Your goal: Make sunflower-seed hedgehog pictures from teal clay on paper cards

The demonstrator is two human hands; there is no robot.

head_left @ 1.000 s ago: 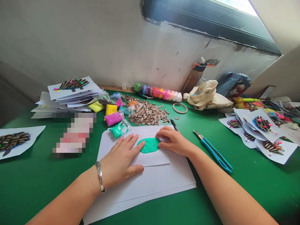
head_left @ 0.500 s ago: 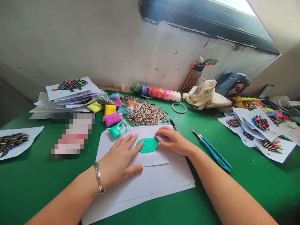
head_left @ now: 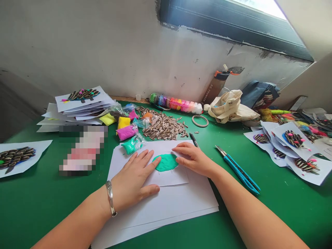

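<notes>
A flat oval of green clay (head_left: 165, 162) lies on a small white card (head_left: 168, 176), which rests on a stack of white paper (head_left: 166, 204). My left hand (head_left: 135, 178) lies flat with fingers spread on the card, its fingertips touching the clay's left edge. My right hand (head_left: 193, 159) is curled, its fingertips pressing on the clay's right edge. A silver bracelet (head_left: 111, 198) sits on my left wrist.
Sunflower seeds (head_left: 163, 126) are piled behind the paper, beside bagged clay lumps (head_left: 127, 131). A blue utility knife (head_left: 238, 169) and a pen (head_left: 193, 139) lie to the right. Seed-covered cards (head_left: 290, 145) spread at right and stack at left (head_left: 77, 103). A clay tube (head_left: 176, 103), bottle (head_left: 218, 83) and cloth bag (head_left: 230, 105) line the wall.
Nothing has visibly changed except a slight shift of the view; both hands stay at the clay's edges.
</notes>
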